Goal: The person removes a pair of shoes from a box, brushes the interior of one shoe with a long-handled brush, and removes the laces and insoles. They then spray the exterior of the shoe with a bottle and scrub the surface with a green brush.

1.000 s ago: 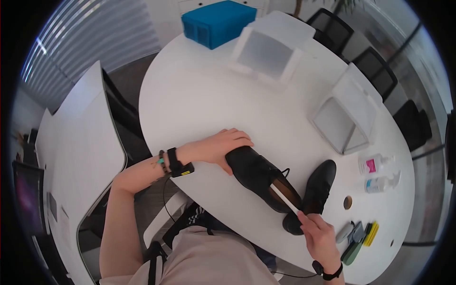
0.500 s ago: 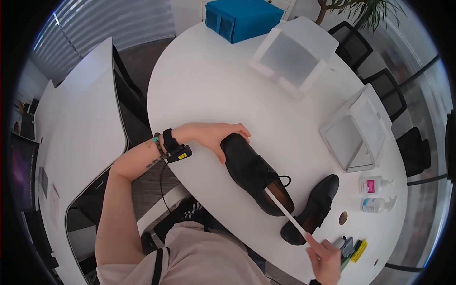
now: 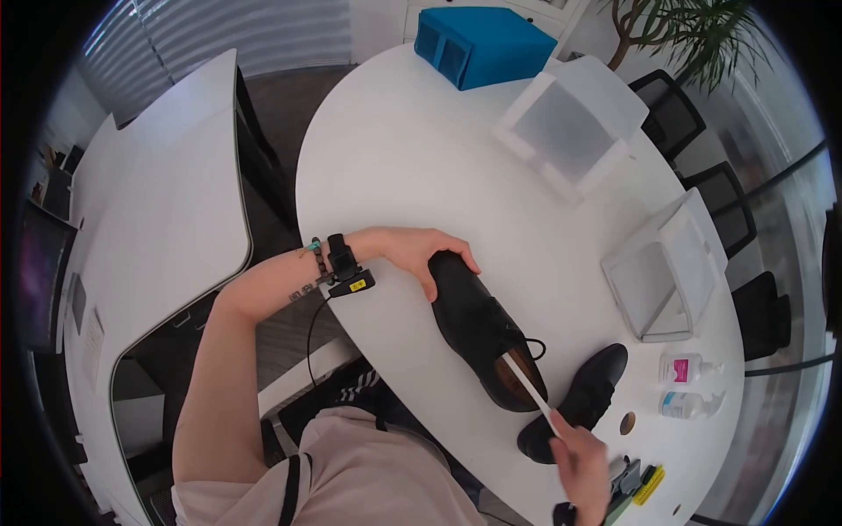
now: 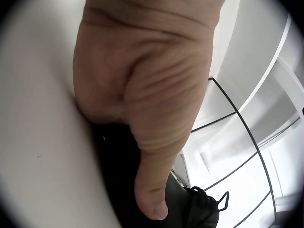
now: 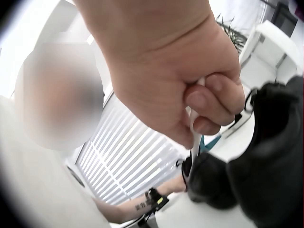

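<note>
A black lace-up shoe (image 3: 474,323) lies on the white table. My left hand (image 3: 423,254) grips its toe, thumb on the near side and fingers over the far side; the left wrist view shows the thumb (image 4: 152,190) against the black leather. My right hand (image 3: 581,465) holds a thin white stick (image 3: 526,381) whose far end is inside the shoe's opening. In the right wrist view the fingers of that hand (image 5: 190,95) are curled round the stick (image 5: 194,142). A second black shoe (image 3: 592,386) lies beside the first, near the right hand.
A blue fabric box (image 3: 487,48) and two translucent boxes (image 3: 561,131), (image 3: 662,272) stand towards the table's far side. Two pump bottles (image 3: 688,368), (image 3: 688,404) are at the right, above a round table hole (image 3: 627,423). A yellow brush (image 3: 649,485) and grey items lie beside the right hand.
The head view has shifted. The right hand moved back from the first shoe, then closer again, still holding the stick. My left hand stays on the toe, its fingers now further round the far side.
</note>
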Available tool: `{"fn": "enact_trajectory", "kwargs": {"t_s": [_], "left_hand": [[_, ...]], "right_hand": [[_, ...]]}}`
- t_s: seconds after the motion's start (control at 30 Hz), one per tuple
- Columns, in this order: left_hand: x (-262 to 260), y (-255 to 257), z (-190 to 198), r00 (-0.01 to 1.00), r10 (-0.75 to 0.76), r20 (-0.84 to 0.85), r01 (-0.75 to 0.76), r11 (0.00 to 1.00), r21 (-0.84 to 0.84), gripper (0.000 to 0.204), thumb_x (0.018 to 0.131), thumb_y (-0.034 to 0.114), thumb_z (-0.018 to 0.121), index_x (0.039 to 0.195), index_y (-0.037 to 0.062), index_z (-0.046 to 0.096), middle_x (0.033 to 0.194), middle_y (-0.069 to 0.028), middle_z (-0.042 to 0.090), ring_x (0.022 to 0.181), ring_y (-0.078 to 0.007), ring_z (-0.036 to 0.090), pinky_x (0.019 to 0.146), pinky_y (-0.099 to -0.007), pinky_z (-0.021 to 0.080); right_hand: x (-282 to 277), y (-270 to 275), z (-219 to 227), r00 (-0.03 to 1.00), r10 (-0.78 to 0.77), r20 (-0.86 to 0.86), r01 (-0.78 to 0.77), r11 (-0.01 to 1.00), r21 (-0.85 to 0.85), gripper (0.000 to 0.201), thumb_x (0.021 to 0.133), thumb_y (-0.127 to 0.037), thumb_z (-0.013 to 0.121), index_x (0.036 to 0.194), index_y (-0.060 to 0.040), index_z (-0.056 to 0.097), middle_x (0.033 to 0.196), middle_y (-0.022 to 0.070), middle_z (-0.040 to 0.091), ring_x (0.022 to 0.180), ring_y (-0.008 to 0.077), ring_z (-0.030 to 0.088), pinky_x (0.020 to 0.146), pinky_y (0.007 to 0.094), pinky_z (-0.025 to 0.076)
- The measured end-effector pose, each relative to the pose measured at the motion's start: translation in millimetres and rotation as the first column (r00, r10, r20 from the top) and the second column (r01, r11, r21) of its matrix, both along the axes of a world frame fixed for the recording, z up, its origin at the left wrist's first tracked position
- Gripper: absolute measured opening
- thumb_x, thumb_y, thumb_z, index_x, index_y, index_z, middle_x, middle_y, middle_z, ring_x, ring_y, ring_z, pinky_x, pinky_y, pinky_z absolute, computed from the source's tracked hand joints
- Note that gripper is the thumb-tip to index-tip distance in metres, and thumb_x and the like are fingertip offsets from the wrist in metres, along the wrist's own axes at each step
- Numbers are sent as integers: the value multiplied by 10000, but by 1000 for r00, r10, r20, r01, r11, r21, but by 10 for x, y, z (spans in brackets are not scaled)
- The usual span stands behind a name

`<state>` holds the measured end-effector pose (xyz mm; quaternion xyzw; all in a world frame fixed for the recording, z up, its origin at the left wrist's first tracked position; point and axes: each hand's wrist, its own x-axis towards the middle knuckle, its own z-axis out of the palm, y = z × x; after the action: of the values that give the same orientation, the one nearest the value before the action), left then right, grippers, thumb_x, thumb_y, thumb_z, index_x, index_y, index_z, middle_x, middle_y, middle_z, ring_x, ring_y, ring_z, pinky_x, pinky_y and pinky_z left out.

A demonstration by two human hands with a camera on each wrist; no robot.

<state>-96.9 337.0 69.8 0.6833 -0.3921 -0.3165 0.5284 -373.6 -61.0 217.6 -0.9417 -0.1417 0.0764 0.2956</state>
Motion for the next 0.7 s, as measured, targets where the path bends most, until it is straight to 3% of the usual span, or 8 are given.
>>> {"fn": "enact_trajectory", "kwargs": {"t_s": [0.17,0.23,0.3,0.37,0.43,0.5,0.57,0.7], "left_hand": [[-10,2,-8,1000,14,-1,-14,1000,18,834,679,2,989,1444,78,664,1496,-73,677,1401,-224,612,1206,-371,473],[-24,-8,-20,1000,14,-10,-14,1000,6,844,679,20,986,1453,89,658,1486,-70,677,1388,-224,614,1192,-370,478],[-5,-5,32,999,3,36,-4,999,33,843,682,18,980,1457,95,657,1480,-72,680,1382,-225,618,1189,-367,480],[28,4,-12,1000,-13,28,12,1000,29,844,684,21,981,1459,99,657,1476,-76,682,1378,-227,621,1184,-369,485],[21,-11,4,999,-25,27,24,999,35,844,685,24,981,1461,103,656,1472,-79,684,1374,-230,625,1178,-371,491],[-44,-4,66,999,34,34,-36,998,57,840,693,32,979,1465,107,656,1464,-88,687,1371,-238,629,1174,-382,499],[-64,0,53,999,33,41,-36,997,63,844,693,38,982,1467,109,654,1464,-88,686,1375,-238,628,1174,-384,500],[-38,-26,107,997,26,77,-31,997,72,827,732,2,955,1489,92,635,1484,-75,671,1416,-226,595,1215,-378,471]], "right_hand": [[-159,-255,331,991,-133,-30,126,979,-161,499,897,23,778,1378,-112,775,729,167,576,617,364,577,581,465,416],[-226,-417,577,999,-40,30,44,989,-142,355,1057,-92,720,1409,-85,771,768,103,585,565,215,452,561,358,375],[-249,-275,550,997,-68,39,73,983,-170,351,1011,-84,766,1361,-79,795,762,96,580,539,220,472,534,366,375],[-158,92,332,989,-137,58,146,970,-194,502,888,29,786,1369,-115,779,729,169,574,619,366,574,588,463,422],[-115,177,172,983,-182,-24,176,970,-168,510,878,41,792,1363,-118,783,733,171,575,624,361,573,599,441,447],[-103,-63,82,986,-113,121,120,992,-49,516,870,57,787,1360,-102,781,740,170,575,637,355,575,614,414,474],[-246,-342,511,936,-335,-108,316,934,-166,486,833,103,746,1289,-53,808,715,154,556,633,308,578,607,393,459],[-475,-373,825,969,-246,12,242,947,-211,477,824,93,741,1271,-56,816,698,143,526,603,294,540,579,401,398]]}}
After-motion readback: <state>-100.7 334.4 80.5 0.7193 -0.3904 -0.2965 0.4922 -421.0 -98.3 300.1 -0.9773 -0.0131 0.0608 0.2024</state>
